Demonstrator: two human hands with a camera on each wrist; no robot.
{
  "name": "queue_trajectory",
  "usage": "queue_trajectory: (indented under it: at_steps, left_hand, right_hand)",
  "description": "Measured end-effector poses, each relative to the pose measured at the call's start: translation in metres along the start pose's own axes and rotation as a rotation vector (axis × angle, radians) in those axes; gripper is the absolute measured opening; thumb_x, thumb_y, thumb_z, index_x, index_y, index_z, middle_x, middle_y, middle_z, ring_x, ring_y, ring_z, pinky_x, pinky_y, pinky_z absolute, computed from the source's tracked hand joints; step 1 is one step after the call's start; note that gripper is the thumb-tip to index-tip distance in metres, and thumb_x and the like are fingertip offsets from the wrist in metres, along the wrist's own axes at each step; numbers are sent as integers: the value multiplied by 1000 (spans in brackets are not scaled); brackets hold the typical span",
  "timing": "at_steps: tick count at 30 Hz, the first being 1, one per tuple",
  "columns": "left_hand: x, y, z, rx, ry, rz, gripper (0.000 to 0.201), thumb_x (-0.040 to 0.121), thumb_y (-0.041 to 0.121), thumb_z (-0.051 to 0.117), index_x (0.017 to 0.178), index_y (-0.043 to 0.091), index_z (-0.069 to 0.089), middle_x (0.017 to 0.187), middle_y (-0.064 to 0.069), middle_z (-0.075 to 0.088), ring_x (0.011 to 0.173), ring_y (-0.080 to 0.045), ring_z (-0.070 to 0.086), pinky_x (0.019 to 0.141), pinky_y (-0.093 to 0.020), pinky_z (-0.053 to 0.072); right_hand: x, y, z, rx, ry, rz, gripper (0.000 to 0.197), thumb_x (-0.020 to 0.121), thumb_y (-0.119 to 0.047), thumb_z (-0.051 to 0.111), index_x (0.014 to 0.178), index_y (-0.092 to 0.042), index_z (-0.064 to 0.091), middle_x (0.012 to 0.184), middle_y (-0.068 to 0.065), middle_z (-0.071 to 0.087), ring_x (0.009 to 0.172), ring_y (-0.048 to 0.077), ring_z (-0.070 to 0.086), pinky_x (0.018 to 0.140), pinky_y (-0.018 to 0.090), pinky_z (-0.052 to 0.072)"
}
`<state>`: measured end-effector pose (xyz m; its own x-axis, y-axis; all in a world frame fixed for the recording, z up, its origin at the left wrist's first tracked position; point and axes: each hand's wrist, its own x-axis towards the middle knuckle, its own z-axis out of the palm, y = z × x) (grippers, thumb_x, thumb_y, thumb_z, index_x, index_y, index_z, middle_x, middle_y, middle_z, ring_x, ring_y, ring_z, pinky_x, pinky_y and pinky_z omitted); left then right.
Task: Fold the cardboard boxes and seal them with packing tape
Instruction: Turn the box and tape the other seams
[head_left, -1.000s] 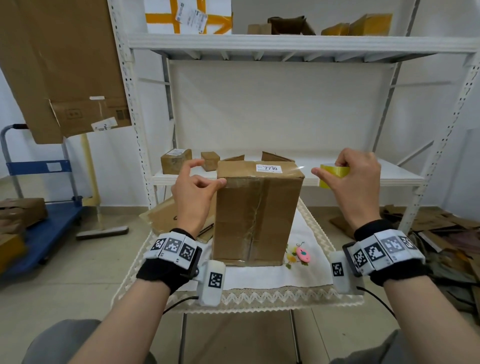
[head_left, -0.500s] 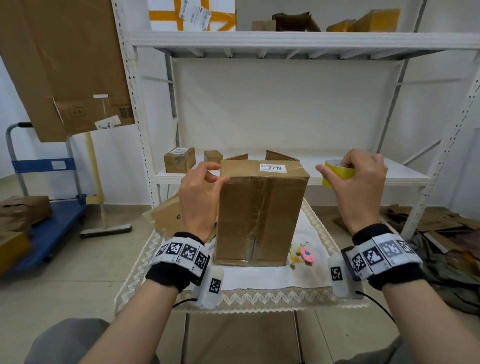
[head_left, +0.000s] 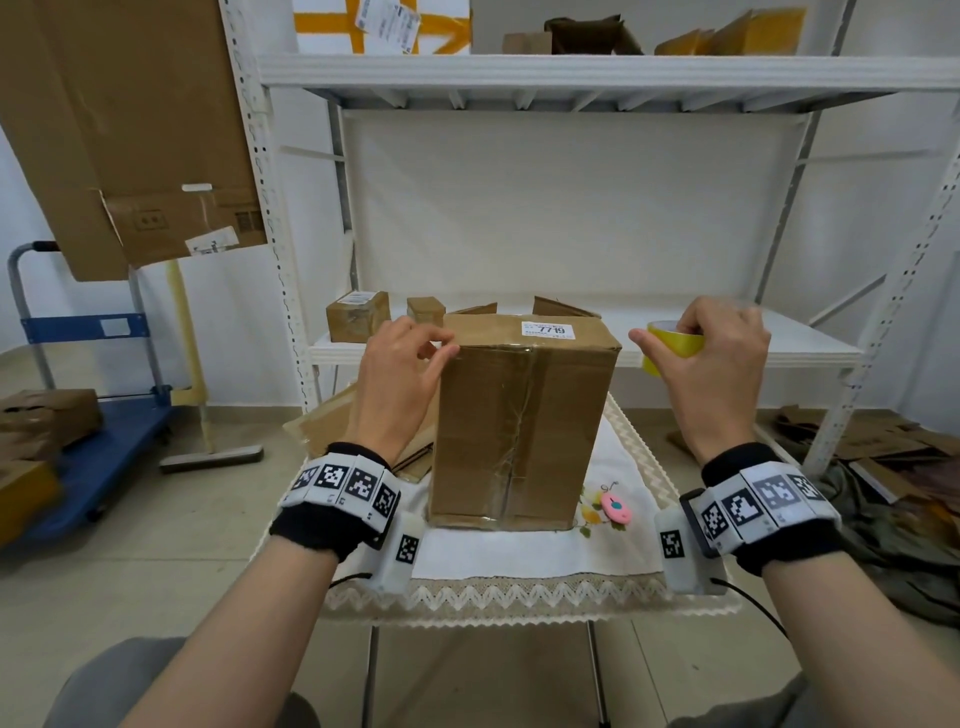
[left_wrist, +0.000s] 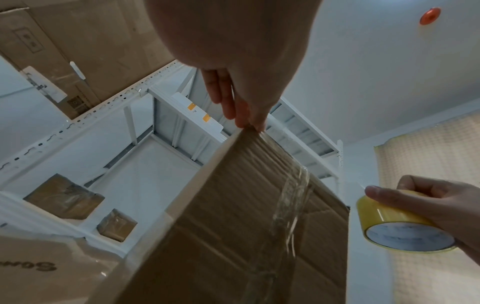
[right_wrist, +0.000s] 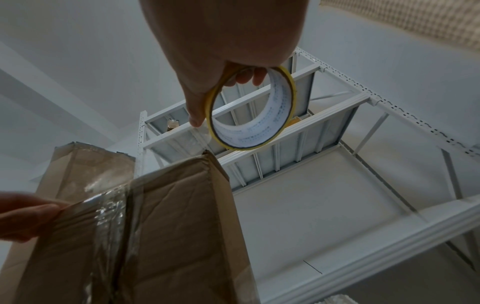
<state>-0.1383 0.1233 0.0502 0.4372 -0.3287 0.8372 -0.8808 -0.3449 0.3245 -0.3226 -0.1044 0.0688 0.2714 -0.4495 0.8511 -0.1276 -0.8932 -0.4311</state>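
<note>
a tall cardboard box (head_left: 524, 426) stands upright on the cloth-covered worktop (head_left: 519, 571), closed, with clear tape running down the seam of its near face and a white label on top. the left hand (head_left: 400, 384) sits at the box's upper left corner, fingertips (left_wrist: 246, 121) pinching at the top edge there. just right of the box, level with its top and apart from it, the right hand (head_left: 711, 364) grips a yellow tape roll (head_left: 670, 345), fingers curled round it. a small pink thing (head_left: 616, 506) lies on the cloth by the box's lower right corner. behind the box a white shelf (head_left: 727, 338) carries small boxes.
</note>
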Motion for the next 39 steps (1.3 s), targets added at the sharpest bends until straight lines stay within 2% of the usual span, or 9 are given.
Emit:
queue_trajectory:
  at_steps: [2, 5, 10, 15, 19, 23, 27, 32, 39]
  left_hand:
    - [5, -6, -2, -6, -78, 58, 15, 96, 30, 61, 101, 17, 66, 93, 7, 54, 86, -10, 51, 83, -28, 46]
    - [11, -16, 0, -32, -178, 97, 15, 99, 29, 57, 99, 15, 62, 99, 7, 51, 93, -11, 51, 86, -33, 49]
    - [18, -23, -2, -166, -120, 42, 13, 92, 24, 70, 92, 13, 64, 118, 3, 47, 107, 2, 49, 94, -22, 49]
    - [21, -11, -3, -209, -244, 28, 16, 88, 11, 62, 86, 20, 49, 125, 3, 67, 117, -5, 58, 106, -38, 49]
    - [26, -7, 2, -156, -304, -8, 29, 87, 33, 69, 88, 21, 43, 116, 2, 66, 112, -14, 60, 97, -39, 54]
    - [30, -2, 11, -36, -346, 56, 46, 84, 59, 67, 111, 24, 56, 112, 2, 54, 102, -14, 56, 84, -28, 49]
    - [38, 1, 13, -35, -387, 26, 42, 83, 56, 69, 108, 22, 65, 110, 5, 47, 100, -11, 49, 85, -22, 38]
    - [50, -1, 11, -156, -538, 14, 31, 85, 46, 72, 97, 20, 60, 148, 8, 49, 133, -8, 41, 108, -32, 32]
    - [60, -3, 5, -245, -664, -60, 32, 82, 46, 74, 89, 21, 56, 139, 6, 58, 127, -13, 51, 109, -41, 40]
  right_hand:
    - [0, 1, 1, -3, -8, 7, 38, 81, -35, 82, 81, -20, 47, 81, 2, 50, 86, 19, 39, 79, 29, 23]
    - [1, 3, 4, -5, -16, 16, 38, 81, -36, 81, 81, -19, 47, 81, 2, 51, 86, 20, 39, 79, 30, 24]
    - [2, 6, 9, -9, -18, 22, 38, 81, -39, 80, 79, -19, 48, 80, 2, 51, 84, 20, 39, 78, 32, 27]
    - [4, 5, 11, -11, -21, 17, 38, 81, -38, 80, 79, -20, 47, 80, 0, 51, 85, 19, 38, 77, 28, 22]
    - [4, 5, 12, -28, -22, 14, 38, 82, -39, 79, 80, -19, 47, 80, 1, 51, 85, 20, 39, 77, 29, 22]
    - [2, 6, 9, -45, -26, 15, 38, 82, -41, 79, 81, -19, 48, 81, 1, 51, 86, 20, 39, 78, 28, 22]
    - [-2, 8, 4, -53, -14, -2, 44, 78, -50, 79, 79, -19, 47, 79, 0, 50, 84, 19, 38, 76, 26, 19]
    - [0, 12, 3, -112, -78, 1, 58, 68, -67, 74, 79, -17, 47, 80, -1, 48, 84, 21, 38, 75, 31, 22]
    - [9, 7, 11, -222, -142, 71, 56, 70, -65, 77, 79, -17, 47, 83, 0, 50, 87, 21, 36, 75, 32, 22]
